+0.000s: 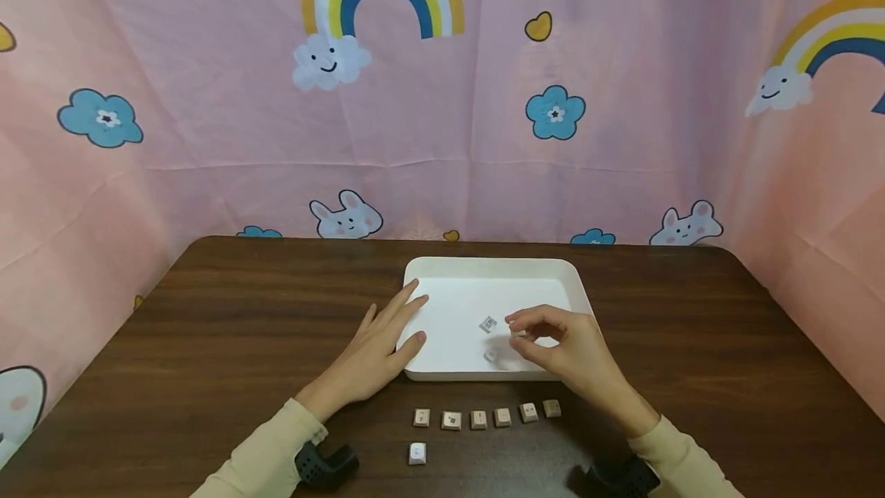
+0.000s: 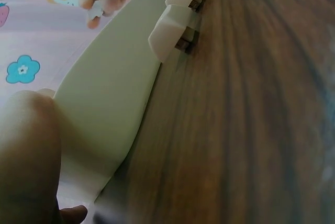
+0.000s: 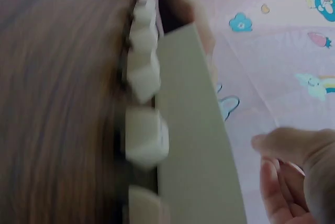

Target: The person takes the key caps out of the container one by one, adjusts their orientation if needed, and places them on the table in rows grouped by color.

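Observation:
My right hand pinches a small white keycap between thumb and fingertips, above the right part of a white tray. Two more keycaps lie inside: one near the middle, another nearer the front wall, in the hand's shadow. At the tray's left side, my left hand rests with fingers spread and fairly straight over the rim. In front of the tray stands a row of several keycaps, with a single whiter keycap below its left end.
A dark wooden table carries everything. Behind it and along both sides hangs a pink cloth printed with rainbows, flowers and rabbits. Black wrist straps sit over the sleeves close to the tabletop.

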`<state>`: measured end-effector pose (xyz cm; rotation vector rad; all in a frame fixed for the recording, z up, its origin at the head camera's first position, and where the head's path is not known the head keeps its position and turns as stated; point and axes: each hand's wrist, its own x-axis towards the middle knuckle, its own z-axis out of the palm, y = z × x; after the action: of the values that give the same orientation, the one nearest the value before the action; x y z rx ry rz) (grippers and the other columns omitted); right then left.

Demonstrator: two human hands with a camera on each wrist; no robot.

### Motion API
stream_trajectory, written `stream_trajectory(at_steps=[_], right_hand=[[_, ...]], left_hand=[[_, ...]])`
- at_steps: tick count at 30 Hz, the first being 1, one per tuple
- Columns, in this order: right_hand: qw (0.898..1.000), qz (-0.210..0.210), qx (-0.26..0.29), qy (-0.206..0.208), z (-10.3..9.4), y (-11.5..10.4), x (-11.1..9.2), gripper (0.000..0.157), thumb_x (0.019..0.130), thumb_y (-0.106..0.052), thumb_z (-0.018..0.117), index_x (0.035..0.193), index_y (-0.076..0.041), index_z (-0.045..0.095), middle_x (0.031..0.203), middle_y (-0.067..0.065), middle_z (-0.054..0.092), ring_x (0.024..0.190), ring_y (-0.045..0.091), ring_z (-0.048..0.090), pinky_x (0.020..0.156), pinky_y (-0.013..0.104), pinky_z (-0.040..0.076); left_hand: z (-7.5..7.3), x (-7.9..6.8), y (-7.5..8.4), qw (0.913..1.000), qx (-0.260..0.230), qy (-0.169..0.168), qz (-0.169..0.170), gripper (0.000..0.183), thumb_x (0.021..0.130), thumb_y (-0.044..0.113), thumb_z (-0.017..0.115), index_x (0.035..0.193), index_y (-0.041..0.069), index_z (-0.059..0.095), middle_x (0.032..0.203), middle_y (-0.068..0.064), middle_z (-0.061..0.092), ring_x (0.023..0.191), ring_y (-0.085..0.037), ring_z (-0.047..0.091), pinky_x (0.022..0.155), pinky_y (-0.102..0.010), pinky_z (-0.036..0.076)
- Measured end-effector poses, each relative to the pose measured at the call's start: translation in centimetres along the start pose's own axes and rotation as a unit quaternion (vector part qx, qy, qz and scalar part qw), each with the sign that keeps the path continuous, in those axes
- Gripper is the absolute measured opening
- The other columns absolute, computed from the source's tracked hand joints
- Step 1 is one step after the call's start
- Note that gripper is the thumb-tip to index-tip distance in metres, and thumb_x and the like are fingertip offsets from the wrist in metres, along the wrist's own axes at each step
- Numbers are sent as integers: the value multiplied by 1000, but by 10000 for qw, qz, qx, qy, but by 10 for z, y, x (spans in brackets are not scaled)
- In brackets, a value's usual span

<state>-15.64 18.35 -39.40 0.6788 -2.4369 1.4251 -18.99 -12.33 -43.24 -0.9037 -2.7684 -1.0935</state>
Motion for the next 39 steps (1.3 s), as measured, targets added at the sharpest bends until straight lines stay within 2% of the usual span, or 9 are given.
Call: stream_trajectory(at_steps=[3,10,14,22,24,28,31,34,39], right_hand=[[9989,150,416,-133,4,-5,-2,12,84,-1,82,92,-8,76,102,15,76,82,9,71,76,24,60],[9985,33,332,-429,14,-15,-8,19,86,-10,82,104,-9,76,95,1,77,78,6,70,74,26,62],[9971,-221,428,-590,20,-18,-11,17,86,-9,82,103,-5,78,99,3,77,83,9,73,74,28,63],[9940,-116,801,-737,30,-28,-16,19,87,-1,80,105,-6,77,104,5,75,94,16,75,76,28,62],[9933,-290,783,-794,33,-30,-18,21,86,0,79,105,-7,77,102,5,75,92,15,75,76,27,62],[9899,-1084,177,-901,38,-33,-19,21,84,-6,84,104,-11,78,94,-2,76,82,7,72,72,20,60],[9792,-1713,-321,-1038,40,-34,-20,22,82,-12,87,102,-14,78,89,-7,76,71,-1,64,63,12,53],[9704,-1983,-434,-1311,42,-35,-21,20,82,-15,87,100,-17,78,87,-10,75,67,-6,56,57,6,46],[9517,-2425,-807,-1702,47,-39,-25,18,84,-22,86,99,-19,78,92,-12,75,74,-8,61,66,3,47]], left_hand=[[-1,0,0,10000,-6,6,11,58,109,38,47,160,14,35,172,-3,14,154,-33,28,118,-74,6],[-1,0,0,10000,-10,-58,20,57,109,39,47,160,15,35,172,-3,13,154,-33,28,118,-74,6],[-1,1,1,10000,9,-51,9,57,109,39,47,159,16,36,172,-3,14,153,-33,29,118,-74,6],[-3,1,1,10000,-3,-74,-33,56,109,39,48,159,16,37,172,-2,14,154,-32,28,119,-73,6],[-3,0,0,10000,11,-71,-33,56,109,39,47,159,16,37,172,-2,14,154,-32,29,119,-73,6],[-2,1,-1,10000,56,-60,-14,56,109,39,47,159,16,37,172,-2,14,153,-33,30,119,-74,7],[-2,1,-1,10000,60,-68,-4,56,109,38,47,159,15,37,172,-3,14,153,-33,30,119,-74,7],[-3,1,0,10000,51,-71,-1,56,109,38,47,159,14,37,172,-4,14,153,-33,30,118,-74,7],[-3,1,0,10000,52,-74,18,56,109,38,48,158,14,38,172,-4,15,153,-33,30,118,-74,7]])
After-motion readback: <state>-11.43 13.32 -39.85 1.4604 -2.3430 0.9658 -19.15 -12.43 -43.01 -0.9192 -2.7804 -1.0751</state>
